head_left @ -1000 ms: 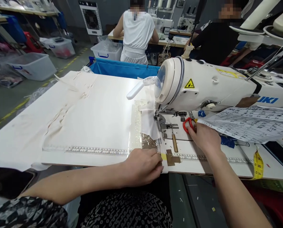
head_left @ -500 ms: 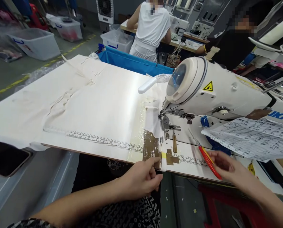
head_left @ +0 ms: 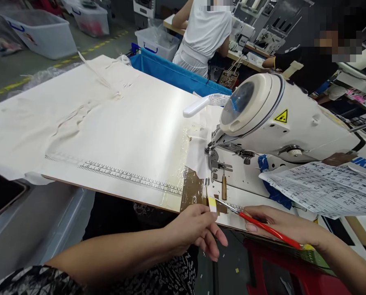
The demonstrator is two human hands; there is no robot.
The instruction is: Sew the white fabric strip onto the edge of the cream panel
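Observation:
My left hand (head_left: 198,229) pinches the end of a narrow white strip with a yellow part (head_left: 212,203) at the table's front edge, its other fingers loosely spread. In my right hand (head_left: 278,223) is a red-handled tool (head_left: 269,230), whose thin metal tip points left, close to the strip. Behind the hands stands a white sewing machine (head_left: 293,119). A wooden-handled tool (head_left: 224,187) lies beside its needle area. White fabric (head_left: 198,153) lies left of the needle, above brown tape (head_left: 191,190).
White cloth (head_left: 72,119) spreads over the left of the table. A written sheet (head_left: 321,186) hangs at the right. A blue bin (head_left: 176,73) stands behind the table. Two people sit further back. A phone (head_left: 4,194) lies at the far left.
My left hand has taken hold of the strip. My right hand has brought the red-handled tool left, its tip now beside the strip. The view has shifted slightly.

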